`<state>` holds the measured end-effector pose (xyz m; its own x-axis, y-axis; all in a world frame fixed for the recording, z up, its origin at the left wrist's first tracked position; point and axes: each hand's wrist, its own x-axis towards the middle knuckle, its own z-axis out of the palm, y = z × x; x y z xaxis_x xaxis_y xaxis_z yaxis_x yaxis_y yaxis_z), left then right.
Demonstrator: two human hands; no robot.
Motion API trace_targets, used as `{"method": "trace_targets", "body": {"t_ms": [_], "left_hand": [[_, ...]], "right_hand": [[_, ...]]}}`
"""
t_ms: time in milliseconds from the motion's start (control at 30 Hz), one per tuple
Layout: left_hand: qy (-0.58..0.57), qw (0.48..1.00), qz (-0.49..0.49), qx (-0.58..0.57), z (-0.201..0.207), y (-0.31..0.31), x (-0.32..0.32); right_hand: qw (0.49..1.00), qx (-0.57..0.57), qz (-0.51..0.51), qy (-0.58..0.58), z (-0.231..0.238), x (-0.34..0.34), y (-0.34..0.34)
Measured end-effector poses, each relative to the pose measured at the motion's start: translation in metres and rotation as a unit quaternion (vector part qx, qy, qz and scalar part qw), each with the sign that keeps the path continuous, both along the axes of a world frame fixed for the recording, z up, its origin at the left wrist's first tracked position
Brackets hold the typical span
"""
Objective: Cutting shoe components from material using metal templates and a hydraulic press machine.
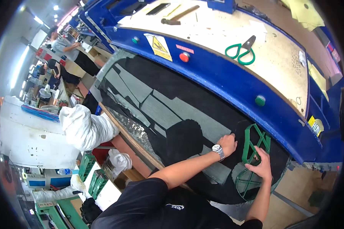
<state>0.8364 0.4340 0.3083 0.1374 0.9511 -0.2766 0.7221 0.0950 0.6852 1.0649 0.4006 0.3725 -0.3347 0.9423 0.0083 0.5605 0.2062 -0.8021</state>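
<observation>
Closest in, what looked like a second green frame (249, 181) lay on the dark sheet (160, 78). And just above it, the right hand (262, 166) had its fingers clamped on the green braced frame (246, 147), at the sheet's right end! Stiff, probably metal and fairly weighty, likely thin-edged: the outer bar seemed the sound hold. The left hand (227, 145) rested beside it; whether those fingers gripped anything, I couldn't tell. Beyond, the blue beam (218, 86) hemmed in the reach, and past that, green-handled scissors (245, 52) lay on the cream counter (206, 34).
</observation>
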Motion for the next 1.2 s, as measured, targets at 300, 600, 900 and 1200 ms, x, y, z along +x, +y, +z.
{"method": "trace_targets", "body": {"t_ms": [300, 600, 900, 1200], "left_hand": [[0.030, 0.999, 0.000, 0.043, -0.001, -0.007, 0.023], [0.039, 0.989, 0.038, 0.140, -0.047, 0.018, -0.007], [0.049, 0.987, 0.045, 0.148, -0.028, 0.008, 0.001], [-0.045, 0.995, 0.040, 0.081, -0.002, -0.001, 0.008]], "right_hand": [[0.996, -0.055, 0.043, 0.052, 0.013, 0.033, -0.013], [0.995, -0.048, 0.081, 0.029, 0.006, 0.038, -0.001], [0.993, -0.089, 0.080, 0.014, 0.008, 0.036, 0.006], [0.981, -0.142, 0.069, 0.114, 0.001, 0.036, -0.007]]}}
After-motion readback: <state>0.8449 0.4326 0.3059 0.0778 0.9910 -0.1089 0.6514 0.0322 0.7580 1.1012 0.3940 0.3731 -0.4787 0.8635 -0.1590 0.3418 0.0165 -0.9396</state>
